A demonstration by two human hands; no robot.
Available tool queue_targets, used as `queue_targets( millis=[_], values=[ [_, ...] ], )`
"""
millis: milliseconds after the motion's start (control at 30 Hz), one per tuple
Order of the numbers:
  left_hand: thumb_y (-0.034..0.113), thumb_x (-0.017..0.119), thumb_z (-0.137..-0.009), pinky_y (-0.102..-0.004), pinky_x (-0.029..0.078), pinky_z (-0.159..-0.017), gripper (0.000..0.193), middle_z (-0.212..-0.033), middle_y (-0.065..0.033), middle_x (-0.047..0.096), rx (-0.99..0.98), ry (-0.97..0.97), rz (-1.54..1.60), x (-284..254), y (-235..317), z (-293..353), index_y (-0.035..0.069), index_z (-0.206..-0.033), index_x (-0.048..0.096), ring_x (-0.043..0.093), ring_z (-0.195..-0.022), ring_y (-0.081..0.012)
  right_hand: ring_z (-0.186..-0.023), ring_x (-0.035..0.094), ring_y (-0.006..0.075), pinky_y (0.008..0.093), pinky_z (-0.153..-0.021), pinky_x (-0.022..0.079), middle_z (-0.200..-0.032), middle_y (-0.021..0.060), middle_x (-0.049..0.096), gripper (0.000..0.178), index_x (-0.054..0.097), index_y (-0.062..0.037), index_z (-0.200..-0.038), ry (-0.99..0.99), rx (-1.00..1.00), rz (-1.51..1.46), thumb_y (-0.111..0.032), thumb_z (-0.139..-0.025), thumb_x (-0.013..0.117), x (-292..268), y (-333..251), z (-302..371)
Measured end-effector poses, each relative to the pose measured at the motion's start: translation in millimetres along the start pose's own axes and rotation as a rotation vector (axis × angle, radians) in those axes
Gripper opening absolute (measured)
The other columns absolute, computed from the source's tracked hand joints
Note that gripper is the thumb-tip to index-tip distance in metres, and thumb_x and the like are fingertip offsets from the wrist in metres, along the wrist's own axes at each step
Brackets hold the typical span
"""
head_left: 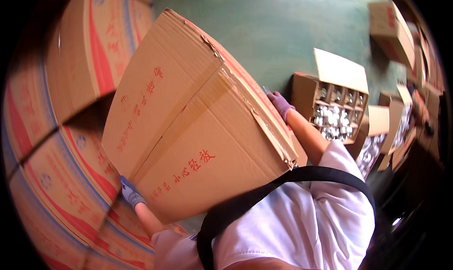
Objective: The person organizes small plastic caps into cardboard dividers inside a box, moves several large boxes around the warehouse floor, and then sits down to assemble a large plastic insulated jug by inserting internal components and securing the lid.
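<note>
a large brown corrugated cardboard carton with red printing and a torn strip of tape along its top seam (pixel 198 123) fills the middle of the view, tilted and held up off the floor against the person's chest, its long side facing the camera. the left hand (pixel 130 193), in a blue-purple knit glove, is pressed under the carton's lower left corner; its fingers are curled round the edge, though most of them are hidden behind the cardboard. the right hand (pixel 281 105), in the same kind of glove, grips the carton's far right edge, fingers wrapped over the side and touching it; how tightly they close cannot be told, as the fingertips lie out of sight. both bare forearms run back to a white short-sleeved shirt (pixel 292 223) crossed by a black strap (pixel 302 175).

to the left, just beside the held carton, stands a stack of similar brown cartons with red and blue bands (pixel 61 142). to the right, on the green floor (pixel 283 29), sits an open cardboard box with dividers holding shiny silver pieces (pixel 337 109), its flap raised. another open box of the same shiny pieces (pixel 377 142) lies near it, and closed cartons (pixel 391 29) rest further back at the upper right.
</note>
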State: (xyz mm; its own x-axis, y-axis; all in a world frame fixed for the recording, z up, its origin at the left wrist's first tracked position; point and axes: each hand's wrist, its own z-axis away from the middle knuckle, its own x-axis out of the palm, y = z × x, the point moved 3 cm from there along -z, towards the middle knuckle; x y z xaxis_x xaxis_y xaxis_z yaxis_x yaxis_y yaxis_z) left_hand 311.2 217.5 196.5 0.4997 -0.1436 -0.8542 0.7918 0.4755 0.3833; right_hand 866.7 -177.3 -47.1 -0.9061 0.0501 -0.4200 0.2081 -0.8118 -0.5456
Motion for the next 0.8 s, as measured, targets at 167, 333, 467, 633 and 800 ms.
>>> queue_targets(
  millis=[167,333,467,633,800],
  values=[
    [0.053,0.046,-0.094,-0.0350,0.048,-0.086,0.065,-0.115,-0.0158,0.063,0.291,-0.127,-0.042,71,141,10,-0.006,-0.121,0.057,0.061,-0.097,-0.0263,-0.109,0.051,0.0394,0.0400,-0.092,0.044,-0.112,0.0248,0.051,0.029,0.058,-0.0066,-0.110,0.122,-0.015,0.181,-0.023,-0.087,0.052,-135,10,66],
    [0.057,0.042,-0.094,-0.0338,0.048,-0.087,0.071,-0.113,-0.0184,0.064,0.666,-0.221,-0.349,150,332,-11,-0.007,-0.121,0.056,0.061,-0.096,-0.0290,-0.106,0.051,0.0410,0.0416,-0.090,0.044,-0.109,0.0247,0.050,0.027,0.058,-0.0074,-0.109,0.580,0.192,-0.072,-0.022,-0.087,0.053,-155,23,179],
    [0.054,0.042,-0.095,-0.0337,0.047,-0.088,0.070,-0.111,-0.0200,0.065,0.947,-0.370,-0.265,194,479,69,-0.010,-0.119,0.056,0.061,-0.097,-0.0291,-0.105,0.054,0.0378,0.0409,-0.092,0.042,-0.113,0.0274,0.053,0.042,0.056,-0.0002,-0.113,0.858,0.461,-0.846,-0.033,-0.090,0.043,-153,17,262],
    [0.062,0.041,-0.092,-0.0351,0.050,-0.086,0.077,-0.107,-0.0183,0.067,0.993,-0.507,-0.272,234,633,121,-0.009,-0.115,0.060,0.063,-0.097,-0.0276,-0.100,0.060,0.0374,0.0425,-0.087,0.045,-0.100,0.0209,0.063,0.046,0.061,0.0011,-0.109,1.031,0.463,-0.619,-0.037,-0.089,0.048,-216,-5,252],
    [0.071,0.037,-0.087,-0.0399,0.049,-0.086,0.087,-0.106,-0.0234,0.066,1.209,-0.529,-0.465,375,743,147,-0.009,-0.109,0.063,0.063,-0.099,-0.0334,-0.102,0.061,0.0352,0.0414,-0.088,0.045,-0.106,0.0219,0.064,0.047,0.058,0.0017,-0.108,1.120,0.622,-1.004,-0.040,-0.089,0.049,-240,8,231]
  ],
)
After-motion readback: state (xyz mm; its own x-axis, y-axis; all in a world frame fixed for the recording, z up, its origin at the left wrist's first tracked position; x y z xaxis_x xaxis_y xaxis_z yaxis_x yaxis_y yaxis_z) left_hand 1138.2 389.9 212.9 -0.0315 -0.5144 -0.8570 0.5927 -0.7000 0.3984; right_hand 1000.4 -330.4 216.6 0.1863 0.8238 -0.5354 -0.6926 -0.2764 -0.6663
